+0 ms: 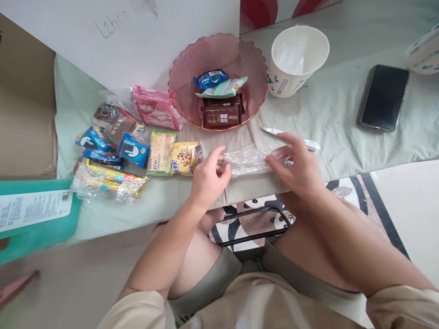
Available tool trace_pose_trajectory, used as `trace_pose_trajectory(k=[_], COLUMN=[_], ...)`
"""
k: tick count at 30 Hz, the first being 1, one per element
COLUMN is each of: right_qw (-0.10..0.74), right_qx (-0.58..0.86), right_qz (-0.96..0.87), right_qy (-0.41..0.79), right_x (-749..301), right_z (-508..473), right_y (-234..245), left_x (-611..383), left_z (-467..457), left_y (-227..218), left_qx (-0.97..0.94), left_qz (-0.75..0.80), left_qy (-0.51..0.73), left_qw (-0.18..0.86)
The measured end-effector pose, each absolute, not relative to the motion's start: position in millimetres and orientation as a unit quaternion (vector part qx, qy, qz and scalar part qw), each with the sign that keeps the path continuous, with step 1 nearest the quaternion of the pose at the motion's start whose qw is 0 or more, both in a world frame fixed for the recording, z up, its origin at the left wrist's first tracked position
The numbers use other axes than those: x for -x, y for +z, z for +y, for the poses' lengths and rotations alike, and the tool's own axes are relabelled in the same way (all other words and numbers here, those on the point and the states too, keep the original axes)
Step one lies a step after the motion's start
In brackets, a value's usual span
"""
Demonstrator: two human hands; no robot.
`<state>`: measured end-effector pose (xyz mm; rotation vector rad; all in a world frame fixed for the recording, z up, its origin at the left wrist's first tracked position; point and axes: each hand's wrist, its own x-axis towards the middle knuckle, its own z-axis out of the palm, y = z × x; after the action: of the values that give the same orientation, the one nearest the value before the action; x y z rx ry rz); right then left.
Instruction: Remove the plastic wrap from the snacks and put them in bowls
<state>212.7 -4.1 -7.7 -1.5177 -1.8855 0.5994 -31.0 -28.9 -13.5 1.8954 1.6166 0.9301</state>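
Clear plastic wrapper (247, 160): laid on the cloth-covered surface (343, 119) between left hand (210, 177) and right hand (297, 167), its long axis running left to right.
Left fingers: curled at the left end; whether gripped cannot be told.
Right fingers: bent over the right end; grip likewise unclear.
Nearer hand: neither plainly favoured.
Pink fluted bowl (252, 75): set beyond the wrapper.

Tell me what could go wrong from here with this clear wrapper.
Your right hand is close to what looks like a white utility knife, which could get knocked. The clear wrapper lies near the front edge of the cloth and could slip off. Your left hand might nudge the yellow snack packet beside it.
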Motion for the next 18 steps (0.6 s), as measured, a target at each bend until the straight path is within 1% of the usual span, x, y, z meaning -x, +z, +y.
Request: trace_pose_trajectory(k=[2,5,7,9,11,14,16,18], right_qw=[0.327,0.333,0.345,0.364,0.354,0.279,0.238,0.220], right_qx=[0.583,0.594,0.592,0.561,0.494,0.407,0.412,0.442], right_qz=[-0.717,-0.725,-0.728,-0.744,-0.794,-0.869,-0.876,-0.862], right_qy=[0.196,0.097,0.026,-0.017,-0.013,0.048,0.086,0.113], right_x=[-207.4,-200.7,-197.9,-195.3,-191.5,-184.2,-181.3,-181.7], right_z=[1.9,9.9,10.9,7.1,0.2,-7.4,-6.8,-2.8], right_y=[-13.2,-18.1,-17.8,-15.5,-13.3,-13.7,-15.9,-16.6], left_x=[28.9,26.5,26.1,26.2,25.7,23.1,21.6,22.1], left_z=[-29.5,-30.7,-30.9,-30.6,-30.3,-30.2,-30.2,-29.7], left_y=[-16.3,-18.7,-18.4,-16.6,-14.4,-12.4,-12.4,-12.5], left_qx=[-0.720,-0.755,-0.779,-0.802,-0.810,-0.797,-0.785,-0.773], left_qz=[0.593,0.582,0.562,0.540,0.536,0.559,0.571,0.578], left_qy=[0.316,0.290,0.272,0.249,0.228,0.217,0.225,0.249], left_qw=[0.176,0.085,0.058,0.061,0.069,0.077,0.081,0.085])
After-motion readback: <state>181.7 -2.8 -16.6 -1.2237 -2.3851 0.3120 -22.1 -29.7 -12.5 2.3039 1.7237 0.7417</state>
